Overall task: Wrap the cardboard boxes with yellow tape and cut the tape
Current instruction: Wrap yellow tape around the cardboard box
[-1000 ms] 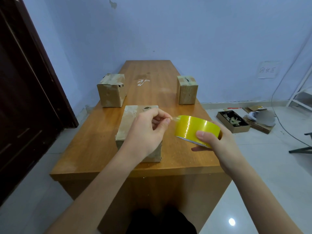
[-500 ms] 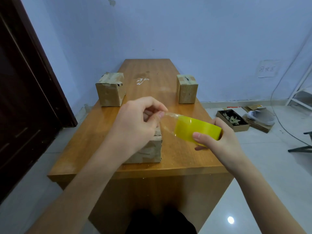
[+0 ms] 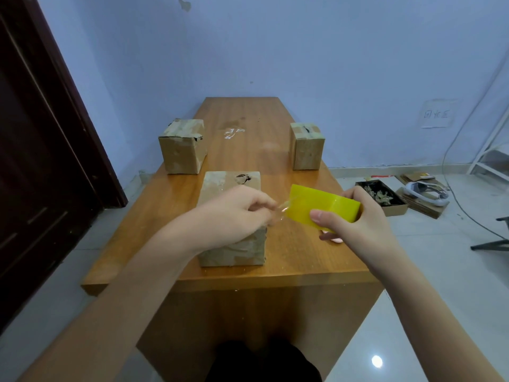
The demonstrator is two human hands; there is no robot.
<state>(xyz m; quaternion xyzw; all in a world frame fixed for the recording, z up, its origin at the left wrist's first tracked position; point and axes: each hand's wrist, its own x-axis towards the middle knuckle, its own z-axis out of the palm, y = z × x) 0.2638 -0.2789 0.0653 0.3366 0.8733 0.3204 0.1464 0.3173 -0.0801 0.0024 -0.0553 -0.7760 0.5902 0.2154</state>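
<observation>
My right hand (image 3: pixel 355 221) grips a yellow tape roll (image 3: pixel 322 206) above the table's near right part. My left hand (image 3: pixel 234 213) pinches the loose, crumpled clear end of the tape (image 3: pixel 283 209) right beside the roll. Under my left hand stands the nearest cardboard box (image 3: pixel 234 249) on the wooden table (image 3: pixel 165 216); my hand hides part of its top. Two more cardboard boxes stand farther back, one at the left (image 3: pixel 183 146) and one at the right (image 3: pixel 306 146).
A dark door (image 3: pixel 35 150) fills the left side. On the floor to the right lie a shallow box of scraps (image 3: pixel 381 195), flat cardboard (image 3: pixel 421 206), a white object (image 3: pixel 424 190) and a cable. The blue wall stands behind the table's far end.
My left hand has dropped lower and moved back toward the roll, so the pulled-out stretch of tape is shorter and crumpled. The roll stays in my right hand.
</observation>
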